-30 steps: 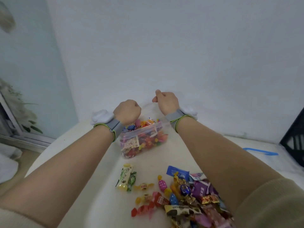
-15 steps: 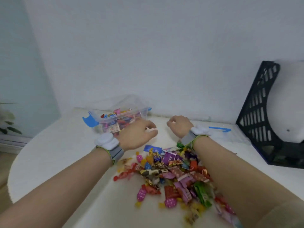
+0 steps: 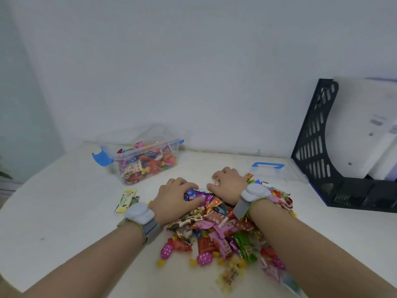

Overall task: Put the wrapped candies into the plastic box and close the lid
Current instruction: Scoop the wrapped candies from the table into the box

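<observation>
The left band (image 3: 151, 227), grey fabric edged in yellow-green, carried a pale, rounded plastic pod (image 3: 139, 212) on top. The right band (image 3: 239, 208) matched it, with a second pod (image 3: 255, 192) of the same smooth, puffy shape. Both forearms were bare.

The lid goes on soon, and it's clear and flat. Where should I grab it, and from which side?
Grip the lid by its blue handle, probably coming from above with the right hand, the nearer one, once it drops its candies. The lid lies flat on the table, so its clear edges give little to hook, and the black rack crowds its right side.
</observation>
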